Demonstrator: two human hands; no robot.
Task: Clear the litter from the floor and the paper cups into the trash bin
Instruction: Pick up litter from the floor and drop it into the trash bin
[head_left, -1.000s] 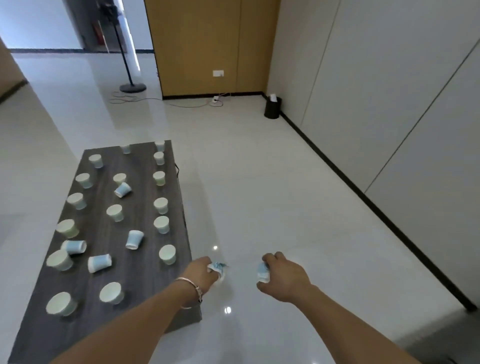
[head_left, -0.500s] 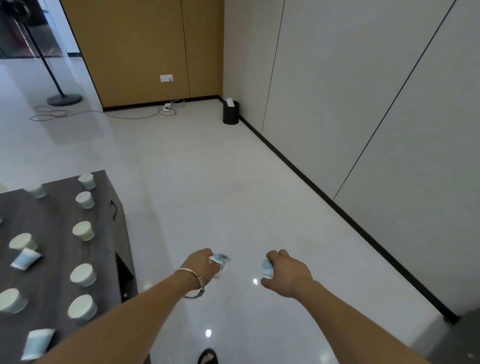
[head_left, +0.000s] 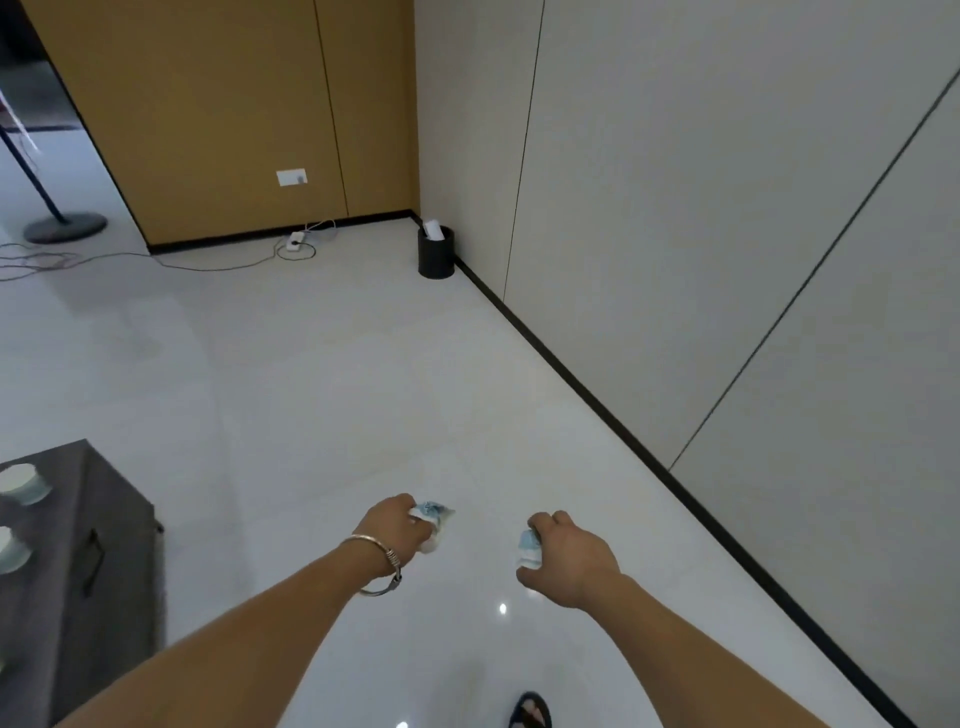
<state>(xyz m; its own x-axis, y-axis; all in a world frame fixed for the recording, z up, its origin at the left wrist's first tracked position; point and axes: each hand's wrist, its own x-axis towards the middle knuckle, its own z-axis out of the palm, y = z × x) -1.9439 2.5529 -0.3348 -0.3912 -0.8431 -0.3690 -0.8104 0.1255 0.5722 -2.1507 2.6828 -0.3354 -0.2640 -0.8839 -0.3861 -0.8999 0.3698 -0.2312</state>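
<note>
My left hand (head_left: 397, 530) is closed around a crumpled blue-and-white paper cup (head_left: 432, 513) that sticks out past the fingers. My right hand (head_left: 569, 553) grips another crushed paper cup (head_left: 527, 550). Both hands are held out low over the glossy white floor. The black trash bin (head_left: 435, 254) stands far ahead in the corner against the right wall, with something white poking out of its top. Two upright paper cups (head_left: 21, 483) show on the dark table (head_left: 98, 545) at the left edge.
A grey panelled wall with a black skirting (head_left: 623, 421) runs along the right. A power strip (head_left: 295, 242) and cables lie by the wooden wall ahead. A lamp stand base (head_left: 65, 227) sits at far left. My sandalled foot (head_left: 530, 712) shows below.
The view has swung right and moved forward: the table with its cups has slid almost out at the left and the bin looks nearer. Both hands keep their crumpled cups.
</note>
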